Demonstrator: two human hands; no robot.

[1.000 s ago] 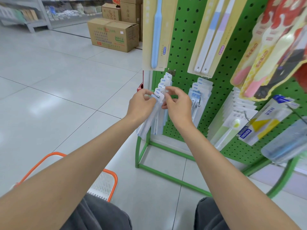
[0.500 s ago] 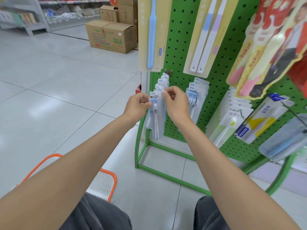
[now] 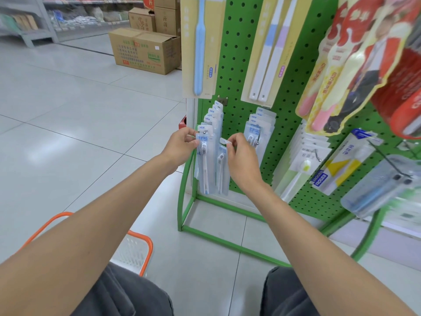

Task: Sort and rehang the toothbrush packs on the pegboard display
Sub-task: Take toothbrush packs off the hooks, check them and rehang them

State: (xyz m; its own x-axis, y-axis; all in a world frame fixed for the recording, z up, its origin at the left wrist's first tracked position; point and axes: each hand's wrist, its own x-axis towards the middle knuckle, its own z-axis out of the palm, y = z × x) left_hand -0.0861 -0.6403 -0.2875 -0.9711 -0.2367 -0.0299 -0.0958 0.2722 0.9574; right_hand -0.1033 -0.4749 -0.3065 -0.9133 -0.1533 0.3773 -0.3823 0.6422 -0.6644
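Orange-rimmed basket (image 3: 139,238) nearest, on floor tiles by left knee. Left hand (image 3: 180,145) curled on left edge of front pack (image 3: 205,160), which hangs at tip of left peg row (image 3: 213,115). Right hand (image 3: 241,158) pinching top tab of loose pack (image 3: 222,172): off the peg, upright, just right of front pack. Green pegboard (image 3: 237,65) behind, second pack row (image 3: 257,126) further right. Cardboard box (image 3: 143,51) on floor, far back.
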